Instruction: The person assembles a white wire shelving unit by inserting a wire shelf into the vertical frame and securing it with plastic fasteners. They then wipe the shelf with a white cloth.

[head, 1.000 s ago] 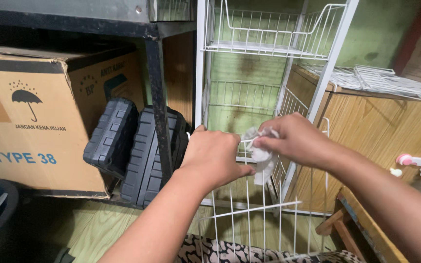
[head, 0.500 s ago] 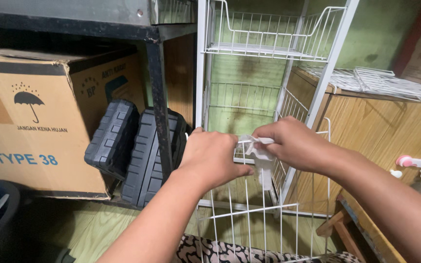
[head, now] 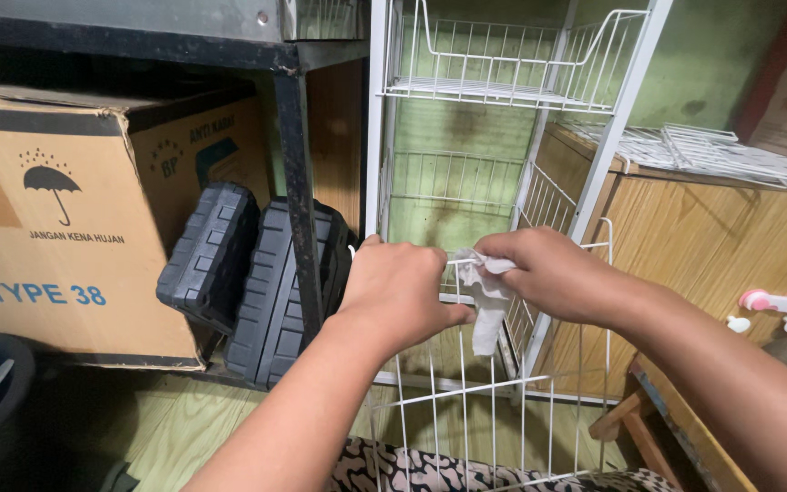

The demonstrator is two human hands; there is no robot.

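Observation:
My left hand (head: 400, 292) grips the top edge of a white wire basket (head: 466, 415) that leans toward me in front of a white wire rack (head: 503, 91). My right hand (head: 548, 273) pinches a crumpled white cloth (head: 485, 301) against the same top wire, just right of the left hand. The cloth hangs down over the basket's wires.
A large cardboard box (head: 56, 210) sits on a dark metal shelf at left, with two black plastic cases (head: 248, 273) leaning beside it. A wooden cabinet (head: 712, 246) with white wire panels (head: 694, 150) on top stands at right. Leopard-print fabric (head: 412, 469) lies below.
My right hand has slid the cloth slightly along the basket's top wire. My left hand has kept its grip in the same spot.

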